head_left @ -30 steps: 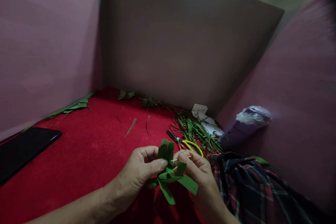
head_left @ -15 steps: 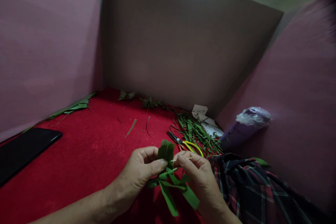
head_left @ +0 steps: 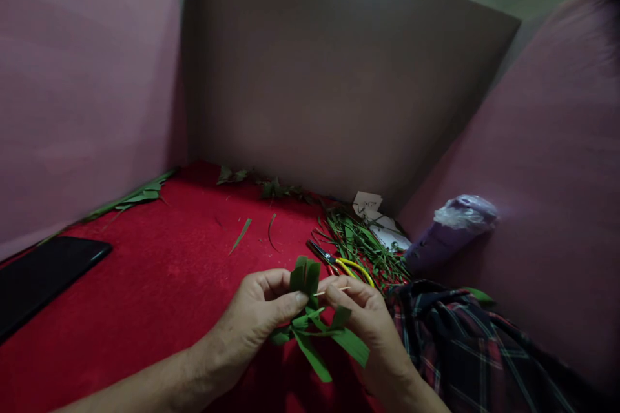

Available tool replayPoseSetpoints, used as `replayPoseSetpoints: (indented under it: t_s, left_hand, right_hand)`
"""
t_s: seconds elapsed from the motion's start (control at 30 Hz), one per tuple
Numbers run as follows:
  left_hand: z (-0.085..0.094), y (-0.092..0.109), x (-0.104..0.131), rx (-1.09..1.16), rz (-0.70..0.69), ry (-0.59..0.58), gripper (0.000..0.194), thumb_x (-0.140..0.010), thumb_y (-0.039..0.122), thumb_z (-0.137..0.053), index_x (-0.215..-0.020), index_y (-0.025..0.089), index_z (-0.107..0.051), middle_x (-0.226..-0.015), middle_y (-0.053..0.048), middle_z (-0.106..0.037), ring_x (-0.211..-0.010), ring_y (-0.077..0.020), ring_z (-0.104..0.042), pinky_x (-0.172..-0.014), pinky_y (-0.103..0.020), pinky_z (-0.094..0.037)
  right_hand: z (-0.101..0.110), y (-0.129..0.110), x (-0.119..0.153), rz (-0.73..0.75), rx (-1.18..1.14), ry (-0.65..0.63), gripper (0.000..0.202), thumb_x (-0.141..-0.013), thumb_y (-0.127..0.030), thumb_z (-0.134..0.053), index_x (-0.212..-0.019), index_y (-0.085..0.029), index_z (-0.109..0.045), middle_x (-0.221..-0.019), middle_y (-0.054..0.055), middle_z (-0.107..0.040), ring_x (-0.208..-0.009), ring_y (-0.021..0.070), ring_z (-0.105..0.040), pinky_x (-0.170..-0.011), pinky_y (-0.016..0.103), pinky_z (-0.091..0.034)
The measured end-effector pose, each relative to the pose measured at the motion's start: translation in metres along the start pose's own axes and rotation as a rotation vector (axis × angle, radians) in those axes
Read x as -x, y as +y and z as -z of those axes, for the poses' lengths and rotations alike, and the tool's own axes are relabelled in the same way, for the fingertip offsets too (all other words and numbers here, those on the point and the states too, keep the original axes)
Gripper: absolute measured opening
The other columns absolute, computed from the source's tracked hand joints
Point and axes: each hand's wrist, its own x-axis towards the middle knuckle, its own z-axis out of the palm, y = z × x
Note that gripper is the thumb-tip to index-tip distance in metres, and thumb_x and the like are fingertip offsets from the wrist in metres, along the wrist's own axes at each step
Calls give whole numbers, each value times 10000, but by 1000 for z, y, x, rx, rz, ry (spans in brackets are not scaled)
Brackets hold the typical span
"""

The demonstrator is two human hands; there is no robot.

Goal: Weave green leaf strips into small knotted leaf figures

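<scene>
Near the bottom centre, my left hand (head_left: 259, 313) pinches a folded green leaf piece (head_left: 305, 275) between thumb and fingers. Several leaf strips hang from it, spreading down and to the right. My right hand (head_left: 365, 313) is closed on a thin pale toothpick (head_left: 332, 291), whose left end meets the leaf beside my left thumb. Whether the tip has gone into the leaf I cannot tell. Just beyond my right fingers lie scissors (head_left: 334, 261) with dark blades and yellow and red handles.
A heap of cut leaf strips (head_left: 356, 239) lies on the red cloth (head_left: 184, 271), with white papers (head_left: 375, 216) behind. A purple plastic-wrapped roll (head_left: 448, 229) leans at the right wall. Plaid fabric (head_left: 465, 335) sits at right, a black flat device (head_left: 53, 277) at left, long leaves (head_left: 135, 195) beyond it.
Almost the same grip is kept. The right-hand leaf strips have shifted slightly, and the view has moved a little.
</scene>
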Motion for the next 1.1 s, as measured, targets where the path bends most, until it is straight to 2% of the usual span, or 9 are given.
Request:
replayPoseSetpoints:
  t_s: [0.23, 0.4, 0.57, 0.73, 0.93, 1.1]
  left_hand:
    - [0, -1, 2, 10, -2, -30, 216, -659, 293, -708, -775, 115, -665, -716, -52, -682, -624, -127, -594, -602, -227, -436]
    - [-2, 1, 2, 23, -1, -64, 250, -647, 300, -718, -800, 107, -674, -740, -63, -687, -649, -141, -600, -638, -255, -450]
    - [-3, 3, 1, 25, 3, -51, 235, -638, 297, -725, -776, 114, -675, -719, -49, -683, -627, -130, -590, -622, -245, -442]
    - [-1, -1, 0, 13, -9, -35, 216, -638, 293, -727, -753, 120, -670, -685, -37, -676, -595, -115, -573, -584, -224, -425]
    - [0, -1, 0, 3, 1, -37, 220, -658, 294, -716, -769, 110, -671, -722, -63, -691, -626, -134, -596, -613, -241, -441]
    - [-3, 1, 2, 37, 12, -57, 209, -651, 282, -722, -767, 114, -680, -749, -66, -698, -649, -138, -608, -637, -243, -451]
  right_hand:
    - [-3, -1, 1, -18, -70, -36, 231, -736, -323, -675, -608, -136, -628, -591, -6, -565, -535, 86, -481, -556, 219, -397]
    - [-1, 2, 0, -63, -169, -55, 233, -721, -322, -685, -591, -138, -623, -555, -15, -538, -510, 80, -450, -527, 208, -383]
    - [0, 4, 0, -25, -119, -38, 215, -706, -296, -699, -583, -134, -630, -570, -12, -548, -516, 81, -458, -530, 210, -384]
    - [0, 3, -1, -5, -96, -85, 159, -686, -279, -712, -635, -141, -652, -675, 12, -586, -590, 104, -502, -566, 228, -398]
    - [-4, 3, 0, -18, -86, 8, 249, -722, -293, -692, -554, -132, -603, -533, -25, -526, -483, 63, -446, -489, 184, -371]
    - [-7, 3, 0, -53, -132, 11, 319, -744, -353, -662, -535, -120, -602, -484, -19, -512, -442, 66, -434, -447, 181, -363]
